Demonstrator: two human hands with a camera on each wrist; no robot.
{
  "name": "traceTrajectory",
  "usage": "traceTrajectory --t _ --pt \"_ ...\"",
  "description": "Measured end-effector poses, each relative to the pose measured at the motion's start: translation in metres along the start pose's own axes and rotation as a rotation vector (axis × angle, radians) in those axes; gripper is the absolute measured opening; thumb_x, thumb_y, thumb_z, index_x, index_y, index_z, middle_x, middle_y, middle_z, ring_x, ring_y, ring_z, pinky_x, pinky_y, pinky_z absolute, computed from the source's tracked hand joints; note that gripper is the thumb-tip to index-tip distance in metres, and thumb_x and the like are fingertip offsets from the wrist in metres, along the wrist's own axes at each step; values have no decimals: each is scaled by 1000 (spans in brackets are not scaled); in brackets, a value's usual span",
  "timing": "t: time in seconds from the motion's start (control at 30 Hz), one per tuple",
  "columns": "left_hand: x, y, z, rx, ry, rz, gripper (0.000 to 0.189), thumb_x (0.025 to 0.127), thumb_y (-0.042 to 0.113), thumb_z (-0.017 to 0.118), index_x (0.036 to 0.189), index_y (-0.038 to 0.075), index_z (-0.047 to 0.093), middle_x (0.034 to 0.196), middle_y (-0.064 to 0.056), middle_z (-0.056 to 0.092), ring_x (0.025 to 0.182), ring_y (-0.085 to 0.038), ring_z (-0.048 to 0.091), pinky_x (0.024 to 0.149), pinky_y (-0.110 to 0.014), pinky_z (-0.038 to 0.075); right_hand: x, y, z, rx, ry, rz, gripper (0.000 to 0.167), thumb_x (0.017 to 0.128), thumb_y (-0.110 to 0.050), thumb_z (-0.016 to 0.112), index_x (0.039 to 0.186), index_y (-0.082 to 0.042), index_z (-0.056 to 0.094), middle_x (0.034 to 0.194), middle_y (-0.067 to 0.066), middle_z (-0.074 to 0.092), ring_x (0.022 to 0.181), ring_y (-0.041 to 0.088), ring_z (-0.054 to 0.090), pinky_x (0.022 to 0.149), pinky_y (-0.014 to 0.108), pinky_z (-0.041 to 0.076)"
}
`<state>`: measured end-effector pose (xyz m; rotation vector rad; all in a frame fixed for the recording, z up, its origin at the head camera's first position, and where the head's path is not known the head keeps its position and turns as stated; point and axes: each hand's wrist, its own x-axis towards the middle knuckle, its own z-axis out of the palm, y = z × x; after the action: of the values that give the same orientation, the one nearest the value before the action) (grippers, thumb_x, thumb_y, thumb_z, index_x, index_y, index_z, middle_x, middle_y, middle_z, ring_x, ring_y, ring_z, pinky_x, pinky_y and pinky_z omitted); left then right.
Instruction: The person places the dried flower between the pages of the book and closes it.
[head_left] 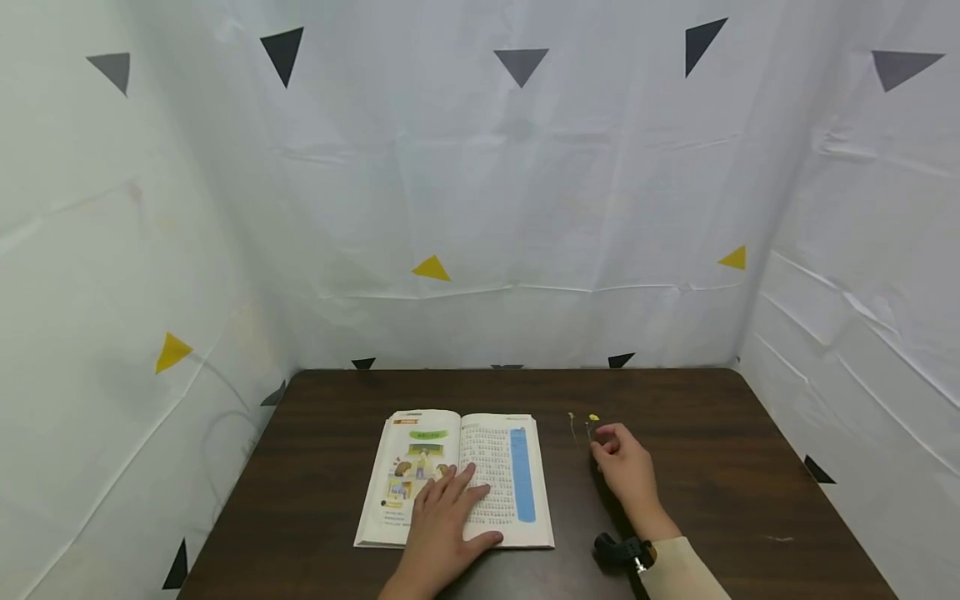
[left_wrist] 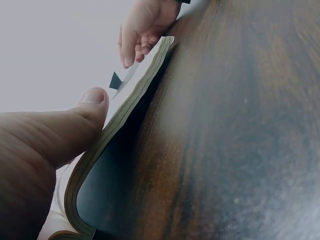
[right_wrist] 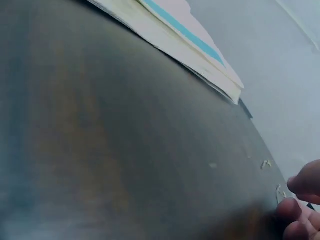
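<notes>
Head view puts a small bright-yellow flower on a thin stem (head_left: 593,417) right at the fingertips of the right hand (head_left: 627,471), on the side away from the body; whether the stem is pinched or merely touched cannot be told, though the right wrist view shows a gap between the bent fingertips. Just left of that grip, a paler small flower on a thin stem (head_left: 572,421) lies on the dark-brown wood-grained table (head_left: 720,467), apart from the hand. Farther left and slightly nearer the body lies an open white-paged book (head_left: 491,454), cartoon pictures on one page and a blue column on the other. As far as these views allow a judgement, opening and steadying the book is done; what is left seems to concern the flowers, both outside the pages. The right hand reaches forward, low over the table, fingers curved, with a black strapped device (head_left: 626,552) and a cream sleeve (head_left: 686,575) behind the grip. Well left of it, the left hand (head_left: 442,533) lies across the lower pages with spread, straight fingers, gripping nothing. Farthest from the grip, beyond the table, hangs a white sheet (head_left: 517,192) with black, grey and yellow triangles.
</notes>
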<state>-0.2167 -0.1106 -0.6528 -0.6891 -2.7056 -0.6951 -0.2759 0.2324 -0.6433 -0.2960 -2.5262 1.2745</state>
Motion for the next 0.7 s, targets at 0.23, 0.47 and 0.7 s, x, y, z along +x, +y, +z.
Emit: traceTrajectory --t 0.23,0.47,0.7 --pt "1 0 -2 -21 -18 -17 67 87 64 82 142 28 70 166 -5 55 157 -37 46 124 -68 32 10 -2 -3 -13 -64 39 22 98 -21 78 112 -7 70 77 3 67 55 14 61 52 28 50" --pt "0 1 -2 -33 -26 -21 67 87 65 82 141 28 71 166 -5 55 157 -38 46 124 -68 32 9 -5 -6 -92 -93 33 19 95 -16 76 106 -4 68 73 2 67 52 14 62 52 30 52" --pt "1 0 -1 -22 -15 -12 66 88 65 81 141 28 70 166 -5 55 157 -37 46 123 -67 33 7 -8 -6 -185 -83 34 14 93 -16 74 98 -5 67 68 0 70 52 14 64 54 30 51"
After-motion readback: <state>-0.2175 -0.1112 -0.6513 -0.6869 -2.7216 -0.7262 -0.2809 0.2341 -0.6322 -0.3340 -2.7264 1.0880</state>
